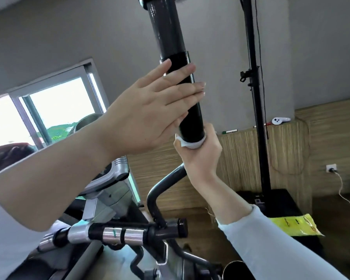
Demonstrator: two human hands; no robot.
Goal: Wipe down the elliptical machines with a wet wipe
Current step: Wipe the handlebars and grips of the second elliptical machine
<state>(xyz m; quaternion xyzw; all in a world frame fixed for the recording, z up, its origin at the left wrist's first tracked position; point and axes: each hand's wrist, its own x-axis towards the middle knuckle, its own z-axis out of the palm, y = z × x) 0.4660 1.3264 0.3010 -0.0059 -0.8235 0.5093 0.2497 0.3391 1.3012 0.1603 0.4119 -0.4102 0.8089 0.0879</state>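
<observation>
2 hands meet on the black upright handlebar [170, 33] of the elliptical machine [109, 199]. the left hand [148, 110] lies flat against the bar, fingers straight and close together, gripping nothing. just below it the right hand [200, 158] is curled round the bar, with the white wet wipe [192, 144] bunched between palm and bar and its edge showing above the fingers. behind stands a black stand pole [257, 110]; a yellow packet [293, 225] lies near its base.

No legible text in view. Yellow packet [295, 225]: red and dark print, too blurred to read. Black case [279, 205] beneath it: pale mark, unreadable. Chrome bar [133, 235] of the elliptical machine [109, 199]: green mark, no characters made out.
</observation>
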